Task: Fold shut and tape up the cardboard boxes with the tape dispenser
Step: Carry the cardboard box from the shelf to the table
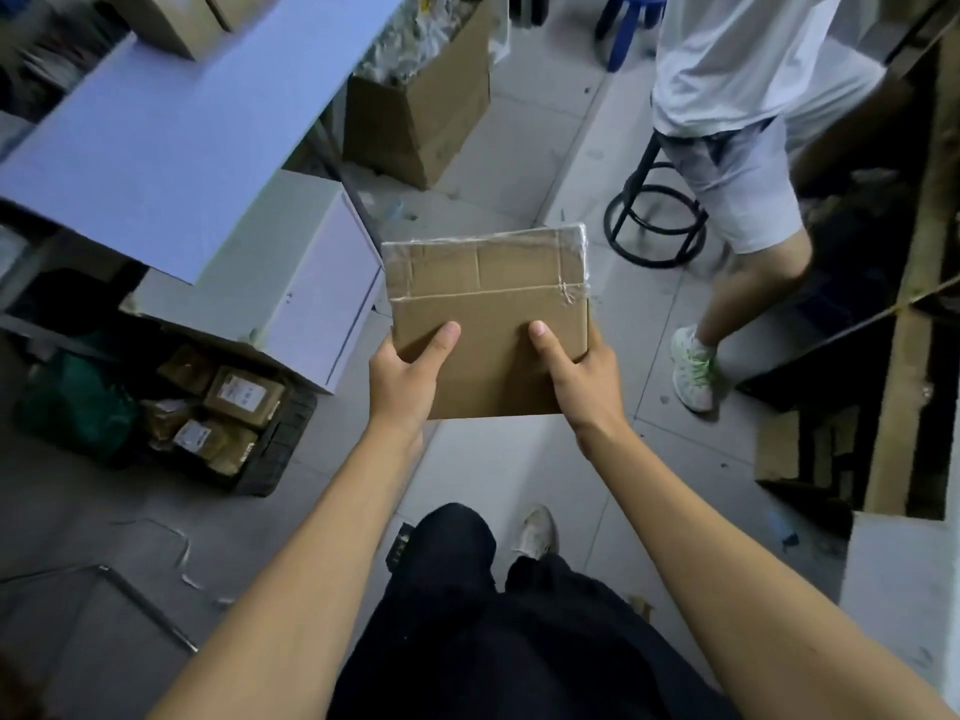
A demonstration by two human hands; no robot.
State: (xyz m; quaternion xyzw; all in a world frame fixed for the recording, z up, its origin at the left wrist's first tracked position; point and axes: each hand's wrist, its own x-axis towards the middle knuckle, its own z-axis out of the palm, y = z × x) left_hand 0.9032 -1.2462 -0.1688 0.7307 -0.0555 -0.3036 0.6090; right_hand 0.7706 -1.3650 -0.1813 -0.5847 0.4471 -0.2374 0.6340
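One cardboard box (488, 314) is held in the air above the tiled floor (519, 459), gripped at its near corners by the left hand (405, 376) and the right hand (576, 371). Only the two thumbs are seen on top; the other fingers are hidden beneath the box. Clear tape is seen across its far half. A second person (737, 122) is cut off at the upper edge beside one black stool (655, 220). The crate (280, 444) of parcels at left is blurred.

Open tiled floor (524, 163) ahead, table (171, 148) left, stool (655, 220) and seated person (737, 148) right
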